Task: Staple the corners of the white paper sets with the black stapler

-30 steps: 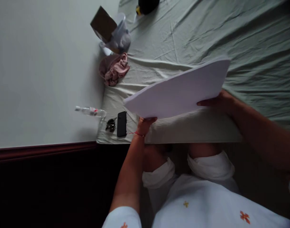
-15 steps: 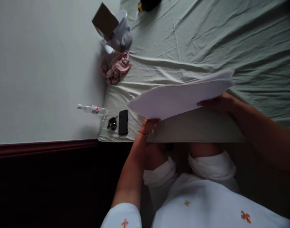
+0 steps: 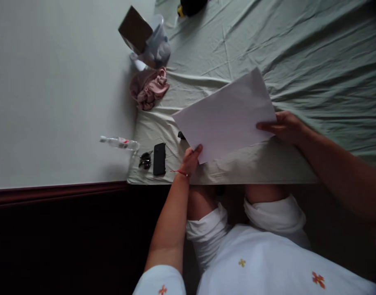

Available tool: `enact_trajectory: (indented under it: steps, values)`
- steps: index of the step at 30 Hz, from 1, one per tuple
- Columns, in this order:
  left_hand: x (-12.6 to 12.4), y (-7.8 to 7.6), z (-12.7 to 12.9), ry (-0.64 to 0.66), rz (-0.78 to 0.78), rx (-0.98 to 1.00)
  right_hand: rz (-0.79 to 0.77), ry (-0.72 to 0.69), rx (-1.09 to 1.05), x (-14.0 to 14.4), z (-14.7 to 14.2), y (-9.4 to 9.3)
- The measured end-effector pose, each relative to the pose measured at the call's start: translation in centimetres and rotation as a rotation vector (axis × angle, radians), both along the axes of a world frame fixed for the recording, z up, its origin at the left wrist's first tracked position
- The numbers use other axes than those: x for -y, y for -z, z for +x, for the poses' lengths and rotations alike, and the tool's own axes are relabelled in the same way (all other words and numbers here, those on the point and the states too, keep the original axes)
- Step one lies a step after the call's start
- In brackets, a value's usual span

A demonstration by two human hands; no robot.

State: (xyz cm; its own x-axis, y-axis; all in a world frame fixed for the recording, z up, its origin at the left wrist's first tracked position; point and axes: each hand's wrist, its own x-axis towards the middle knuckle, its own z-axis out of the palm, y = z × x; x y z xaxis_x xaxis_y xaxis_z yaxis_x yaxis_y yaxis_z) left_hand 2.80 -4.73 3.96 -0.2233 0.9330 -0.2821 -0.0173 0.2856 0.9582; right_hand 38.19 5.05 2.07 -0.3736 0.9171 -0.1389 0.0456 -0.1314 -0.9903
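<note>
A bed (image 3: pixel 298 49) in a creased pale green sheet (image 3: pixel 206 53) fills the view beside a white wall. The paper (image 3: pixel 226 116) is lifted above the near edge, unfolded; the left hand (image 3: pixel 190 159) pinches its corner at seven o'clock, the right hand (image 3: pixel 283 126) clamps its edge at three o'clock. At nine o'clock lie a phone (image 3: pixel 159 158), keys (image 3: pixel 144 160) and a bottle (image 3: pixel 120 143); pink cloth (image 3: pixel 151 88) sits at eleven.

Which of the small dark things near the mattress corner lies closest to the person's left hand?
The small dark object peeking from under the white paper, just above the left hand; the black phone and sunglasses lie farther left.
</note>
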Motion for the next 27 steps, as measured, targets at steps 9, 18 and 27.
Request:
enact_trajectory:
  steps: [9,18,27]
  values:
    - [0.4,-1.1,0.9,-0.007,-0.024,0.093,0.010,0.045,0.044,-0.6,0.5,0.0]
    - [0.6,-0.4,1.0,-0.032,-0.084,0.115,-0.134,-0.005,0.054,-1.1,1.7,-0.4]
    - [0.4,-1.1,0.4,-0.016,-0.114,0.156,-0.262,0.019,-0.015,-1.3,2.2,-0.6]
